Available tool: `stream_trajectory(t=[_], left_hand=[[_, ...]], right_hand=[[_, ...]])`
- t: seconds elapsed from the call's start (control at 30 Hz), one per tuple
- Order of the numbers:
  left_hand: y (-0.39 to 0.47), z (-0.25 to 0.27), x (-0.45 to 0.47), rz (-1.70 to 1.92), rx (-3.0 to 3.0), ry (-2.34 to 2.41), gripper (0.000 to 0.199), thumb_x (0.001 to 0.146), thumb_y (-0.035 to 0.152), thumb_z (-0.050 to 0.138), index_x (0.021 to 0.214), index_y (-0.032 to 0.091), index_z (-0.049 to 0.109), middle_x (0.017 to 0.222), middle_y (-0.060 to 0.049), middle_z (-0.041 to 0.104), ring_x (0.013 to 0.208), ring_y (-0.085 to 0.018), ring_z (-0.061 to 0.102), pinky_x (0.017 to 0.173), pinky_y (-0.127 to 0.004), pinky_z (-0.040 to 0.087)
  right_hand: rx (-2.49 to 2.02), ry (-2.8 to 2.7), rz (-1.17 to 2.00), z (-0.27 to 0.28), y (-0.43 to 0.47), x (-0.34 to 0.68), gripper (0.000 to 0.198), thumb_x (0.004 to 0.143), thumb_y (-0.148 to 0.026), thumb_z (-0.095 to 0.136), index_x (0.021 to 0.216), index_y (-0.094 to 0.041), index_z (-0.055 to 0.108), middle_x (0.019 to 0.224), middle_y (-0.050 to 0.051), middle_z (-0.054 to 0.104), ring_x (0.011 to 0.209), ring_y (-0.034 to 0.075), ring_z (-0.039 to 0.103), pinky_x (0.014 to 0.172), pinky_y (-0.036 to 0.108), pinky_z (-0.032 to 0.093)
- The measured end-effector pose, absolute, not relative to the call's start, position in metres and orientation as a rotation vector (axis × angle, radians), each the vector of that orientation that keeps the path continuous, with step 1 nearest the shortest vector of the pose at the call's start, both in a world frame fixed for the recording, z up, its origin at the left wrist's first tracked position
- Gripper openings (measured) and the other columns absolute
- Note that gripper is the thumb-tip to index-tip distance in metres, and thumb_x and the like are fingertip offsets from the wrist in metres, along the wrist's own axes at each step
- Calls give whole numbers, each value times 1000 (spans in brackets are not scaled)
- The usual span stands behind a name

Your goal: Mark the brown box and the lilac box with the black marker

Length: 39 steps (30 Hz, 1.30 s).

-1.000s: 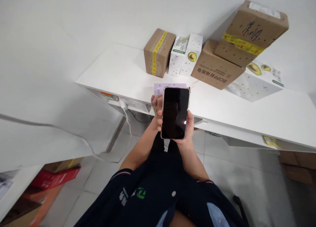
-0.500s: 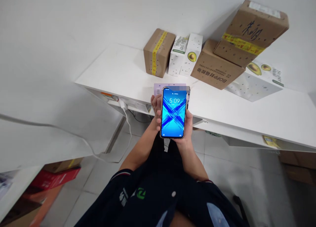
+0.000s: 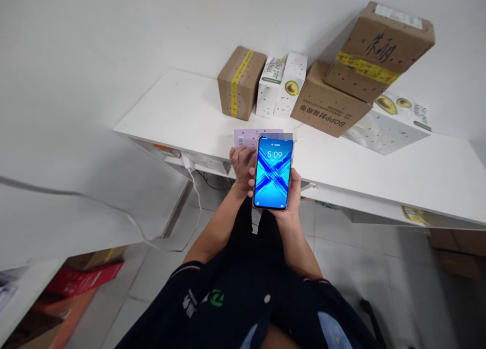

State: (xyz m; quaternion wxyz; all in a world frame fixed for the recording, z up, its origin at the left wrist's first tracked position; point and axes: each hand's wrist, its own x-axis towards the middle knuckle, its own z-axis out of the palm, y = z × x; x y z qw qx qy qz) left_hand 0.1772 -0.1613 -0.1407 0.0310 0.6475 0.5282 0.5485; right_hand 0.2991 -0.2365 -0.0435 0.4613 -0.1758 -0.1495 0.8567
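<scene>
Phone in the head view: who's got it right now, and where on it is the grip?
Both hands hold the phone: the right hand cups its lower end and right edge, and the left hand grips its left edge.

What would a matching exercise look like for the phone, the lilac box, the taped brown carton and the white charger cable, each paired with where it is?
Things:
1. phone
2. lilac box
3. small brown carton with yellow tape
4. white charger cable

Places:
A. hanging below the desk's front edge
B. held in both hands, screen lit
C. standing at the back of the white desk, by the wall
D. lying flat on the desk just beyond the phone

Pairs: 1-B, 2-D, 3-C, 4-A
</scene>
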Motion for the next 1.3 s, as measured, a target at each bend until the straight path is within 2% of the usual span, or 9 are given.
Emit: stream_trajectory(t=[0.2, 0.4, 0.6, 0.73, 0.87, 1.0, 1.13, 1.3], left_hand=[[-166, -132, 182, 1729, 2047, 1757, 26, 94, 42, 53, 103, 28, 73, 106, -9, 67, 118, -25, 52, 120, -49, 15], [-172, -124, 180, 1700, 2188, 1759, 27, 89, 32, 59, 111, 26, 73, 111, -10, 66, 118, -27, 53, 117, -52, 24], [-185, -108, 160, 1603, 2293, 1618, 39, 82, 27, 62, 121, 23, 66, 117, -12, 60, 119, -28, 53, 114, -52, 33], [-185, -111, 129, 1622, 2091, 1580, 64, 77, 36, 67, 136, 18, 49, 131, -16, 49, 129, -32, 46, 111, -53, 38], [-179, -125, 98, 1475, 1879, 1493, 95, 74, 50, 73, 152, 24, 24, 149, -17, 36, 140, -36, 36, 115, -58, 32], [-170, -135, 84, 1275, 1788, 1389, 111, 71, 60, 76, 156, 29, 12, 158, -19, 26, 145, -38, 32, 116, -61, 29], [-159, -138, 84, 1177, 1728, 1316, 120, 66, 63, 78, 158, 29, 7, 161, -20, 23, 147, -39, 29, 117, -62, 25], [-145, -136, 88, 1108, 1663, 1209, 131, 62, 59, 83, 158, 30, 0, 163, -18, 18, 150, -38, 23, 120, -60, 21]], right_hand=[[-507, -415, 1998, -37, -235, 320, 62, 78, -64, 55, 122, -21, 58, 111, 11, 72, 108, 33, 66, 81, 52, 59], [-610, -448, 1911, -26, -230, 336, 61, 76, -66, 57, 118, -22, 61, 109, 9, 72, 106, 32, 67, 83, 53, 59], [-705, -522, 1841, -23, -226, 355, 64, 73, -68, 60, 118, -23, 62, 111, 10, 72, 102, 32, 68, 79, 50, 61], [-834, -580, 1706, -28, -226, 381, 61, 78, -66, 55, 120, -22, 61, 110, 10, 72, 96, 30, 70, 73, 46, 61], [-1145, -624, 1405, -43, -218, 415, 55, 78, -62, 57, 115, -22, 59, 103, 8, 72, 81, 23, 71, 61, 34, 58], [-1537, -779, 1051, -60, -204, 443, 47, 77, -57, 61, 110, -25, 57, 95, 3, 69, 73, 18, 66, 56, 27, 50], [-1907, -1162, 626, -72, -189, 453, 46, 81, -52, 59, 117, -23, 59, 101, 8, 65, 85, 22, 61, 71, 32, 47], [-2275, -1636, 84, -80, -171, 445, 51, 85, -47, 60, 129, -22, 59, 124, 17, 59, 106, 33, 53, 88, 45, 41]])
